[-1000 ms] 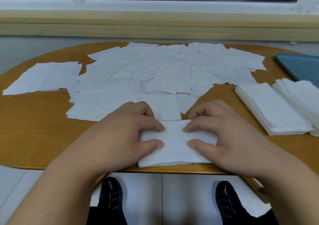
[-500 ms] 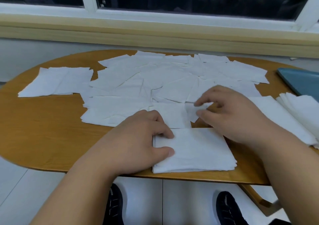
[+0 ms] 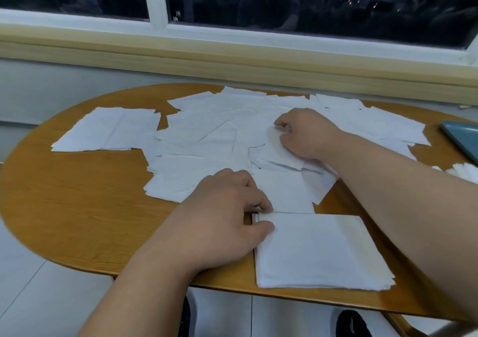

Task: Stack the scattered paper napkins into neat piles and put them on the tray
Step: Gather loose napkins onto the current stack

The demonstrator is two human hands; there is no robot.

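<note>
A neat pile of white napkins (image 3: 320,251) lies at the table's near edge. My left hand (image 3: 225,212) holds its left edge, thumb and fingers pinched on the corner. Beyond it, several loose napkins (image 3: 207,135) lie spread and overlapping across the middle of the table. My right hand (image 3: 305,135) reaches into them, fingers curled on one napkin (image 3: 274,150) whose edge is lifted slightly. The blue tray (image 3: 460,140) shows only as a corner at the right edge.
The oval wooden table (image 3: 77,202) stands under a window sill (image 3: 232,62). Another napkin stack (image 3: 463,170) peeks in at the right, mostly hidden by my right forearm. Shoes and white floor show below the table's near edge.
My right hand has left the near pile and reached forward into the scattered napkins. My left hand stays on the pile's left edge. The view has tilted up and to the left.
</note>
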